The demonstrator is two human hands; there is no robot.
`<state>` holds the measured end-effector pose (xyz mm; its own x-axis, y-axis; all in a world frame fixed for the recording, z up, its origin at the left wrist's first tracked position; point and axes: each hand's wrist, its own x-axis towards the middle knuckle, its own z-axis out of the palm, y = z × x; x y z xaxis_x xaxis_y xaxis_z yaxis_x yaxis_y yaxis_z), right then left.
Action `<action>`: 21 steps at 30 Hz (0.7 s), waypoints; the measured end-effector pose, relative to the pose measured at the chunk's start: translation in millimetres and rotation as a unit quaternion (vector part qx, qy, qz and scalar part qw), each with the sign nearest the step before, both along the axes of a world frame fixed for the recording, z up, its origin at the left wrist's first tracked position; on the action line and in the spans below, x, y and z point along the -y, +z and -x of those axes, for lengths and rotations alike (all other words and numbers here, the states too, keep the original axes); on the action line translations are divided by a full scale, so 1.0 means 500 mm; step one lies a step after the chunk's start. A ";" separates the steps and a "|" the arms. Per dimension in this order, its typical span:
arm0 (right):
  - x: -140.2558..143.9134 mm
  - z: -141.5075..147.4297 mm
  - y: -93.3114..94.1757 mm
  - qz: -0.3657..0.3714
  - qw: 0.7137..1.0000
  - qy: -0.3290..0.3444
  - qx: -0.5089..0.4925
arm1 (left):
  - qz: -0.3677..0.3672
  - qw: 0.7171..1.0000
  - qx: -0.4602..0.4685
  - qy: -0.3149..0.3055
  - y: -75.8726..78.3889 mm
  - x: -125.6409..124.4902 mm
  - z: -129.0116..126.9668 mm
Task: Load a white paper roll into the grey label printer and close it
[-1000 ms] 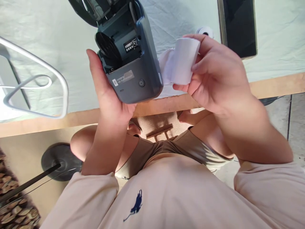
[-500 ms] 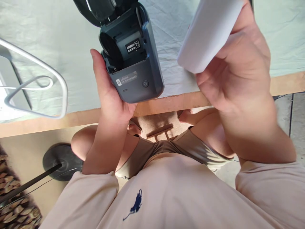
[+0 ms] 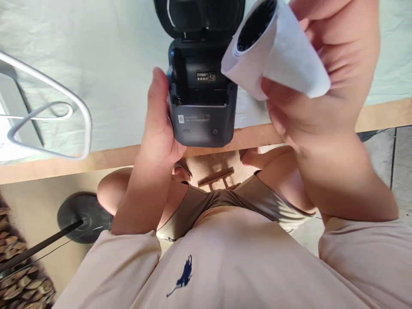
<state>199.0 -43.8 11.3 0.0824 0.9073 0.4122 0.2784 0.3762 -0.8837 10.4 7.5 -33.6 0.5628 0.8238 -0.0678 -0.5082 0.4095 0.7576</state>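
Over pale table cloth (image 3: 96,64): left hand (image 3: 159,128) gripping rigid open printer (image 3: 201,107), right hand (image 3: 322,77) pinching light, crushable paper roll (image 3: 277,51) by its sides.

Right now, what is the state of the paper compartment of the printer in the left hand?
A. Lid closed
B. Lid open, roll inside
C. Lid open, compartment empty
C: the label printer has its lid up over a bare bay, while the right hand holds the paper roll beside it.

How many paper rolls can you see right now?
1. The paper roll is in the right hand, beside the open printer held by the left hand. The printer's paper bay looks empty; another roll could be hidden behind the hand.
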 end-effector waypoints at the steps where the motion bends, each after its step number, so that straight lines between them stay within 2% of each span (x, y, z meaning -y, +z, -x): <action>1: -0.002 0.002 -0.001 -0.025 0.998 -0.021 0.053 | -0.012 1.000 -0.013 0.005 -0.005 0.000 0.001; 2: -0.006 0.004 -0.002 -0.039 0.993 -0.045 0.098 | -0.025 0.999 -0.030 0.013 -0.010 0.001 0.002; 4: -0.013 0.008 -0.002 -0.126 0.985 -0.025 0.115 | -0.042 0.996 -0.064 0.036 -0.018 0.003 0.002; 5: -0.017 0.009 -0.001 -0.140 0.981 -0.016 0.136 | -0.046 0.995 -0.080 0.041 -0.021 0.005 0.001; 7: -0.019 0.010 0.001 -0.117 0.969 -0.024 0.217 | -0.049 0.993 -0.091 0.057 -0.024 0.010 -0.002; 9: -0.016 0.010 0.002 -0.083 0.947 -0.059 0.304 | -0.050 0.993 -0.078 0.071 -0.024 0.015 -0.004; 11: -0.012 0.011 -0.001 -0.088 0.927 -0.088 0.353 | -0.051 0.994 -0.066 0.075 -0.023 0.019 -0.003; 14: -0.008 0.018 -0.013 -0.078 0.917 -0.123 0.373 | -0.069 0.994 -0.072 0.054 -0.021 0.021 -0.001; 17: -0.009 0.025 -0.020 -0.057 0.910 -0.155 0.379 | -0.075 0.991 -0.092 0.067 -0.016 0.023 -0.001; 21: -0.012 0.025 -0.016 -0.070 0.935 -0.135 0.319 | -0.068 0.990 -0.100 0.076 -0.012 0.026 -0.004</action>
<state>186.5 -37.6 3.4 -0.0025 0.8224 0.5689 0.8343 0.3153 -0.4523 12.3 -5.4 -39.4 0.4183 0.9071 -0.0469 -0.3912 0.2265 0.8920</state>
